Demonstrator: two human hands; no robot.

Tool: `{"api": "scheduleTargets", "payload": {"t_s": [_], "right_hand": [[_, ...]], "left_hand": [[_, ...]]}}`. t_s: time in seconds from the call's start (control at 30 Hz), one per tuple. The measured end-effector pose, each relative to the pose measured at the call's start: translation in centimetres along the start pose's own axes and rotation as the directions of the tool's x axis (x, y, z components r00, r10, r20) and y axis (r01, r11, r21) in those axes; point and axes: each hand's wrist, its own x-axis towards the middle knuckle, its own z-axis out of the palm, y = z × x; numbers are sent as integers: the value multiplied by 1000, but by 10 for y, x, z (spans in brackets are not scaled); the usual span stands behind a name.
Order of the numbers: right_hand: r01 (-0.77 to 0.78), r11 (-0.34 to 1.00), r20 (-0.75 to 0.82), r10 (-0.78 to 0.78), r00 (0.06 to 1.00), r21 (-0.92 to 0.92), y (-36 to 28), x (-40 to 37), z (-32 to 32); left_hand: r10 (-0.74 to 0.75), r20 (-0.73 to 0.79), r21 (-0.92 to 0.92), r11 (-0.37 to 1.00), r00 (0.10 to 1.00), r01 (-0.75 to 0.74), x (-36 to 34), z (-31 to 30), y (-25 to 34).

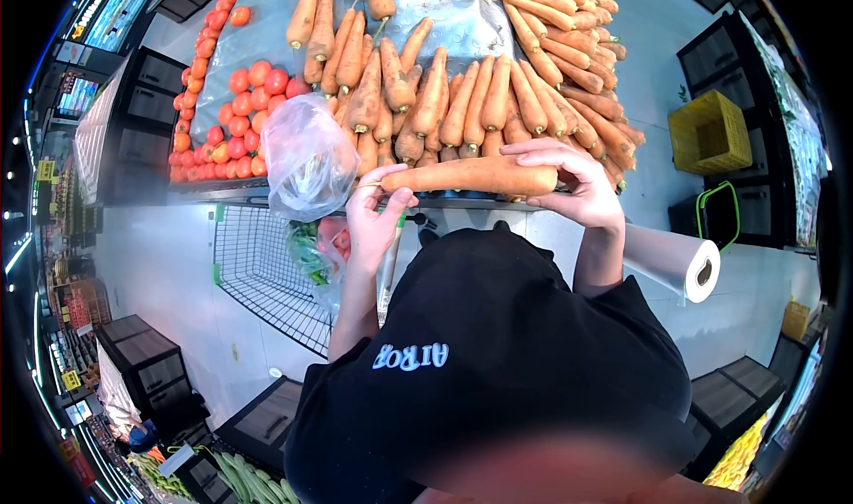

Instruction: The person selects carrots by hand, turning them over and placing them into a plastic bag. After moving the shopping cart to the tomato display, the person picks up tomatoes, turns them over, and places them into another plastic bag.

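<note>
A large carrot (471, 176) lies level between my two hands, in front of the carrot pile. My left hand (378, 209) pinches its thin tip end. At the thick end, my right hand (573, 182) grips it with the thumb below and the fingers above. Many more carrots (484, 95) are heaped on the display just beyond, their ends pointing toward me. Beside my left hand a clear plastic bag (309, 156) rests at the display's front edge, over part of the tomatoes (244, 113).
Below the display's edge on the left stands a wire shopping cart (275, 273) holding bagged green vegetables (306, 251). A roll of plastic bags (680, 264) is at my right. Farther right, a yellow crate (709, 132) sits by a dark cabinet, near a green-handled basket (711, 215).
</note>
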Motion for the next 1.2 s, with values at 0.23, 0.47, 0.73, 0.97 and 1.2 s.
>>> {"api": "scheduleTargets", "payload": {"t_s": [0.23, 0.47, 0.73, 0.97, 1.2], "right_hand": [[-123, 948, -88, 155, 984, 293, 30, 1, -1], [-523, 532, 44, 672, 739, 665, 102, 11, 52], [-590, 410, 254, 628, 735, 695, 69, 8, 31], [-470, 518, 148, 545, 825, 715, 58, 4, 20], [-527, 506, 247, 519, 818, 683, 65, 6, 23]], "left_hand": [[98, -72, -90, 990, 993, -105, 5, 16, 3], [17, -105, 52, 999, 994, -12, 12, 11, 8], [-51, -105, -5, 999, 993, 50, 15, -1, -7], [-80, -37, -24, 997, 996, 79, 14, 3, -14], [-103, -59, 144, 983, 993, 110, 16, -3, -16]]}}
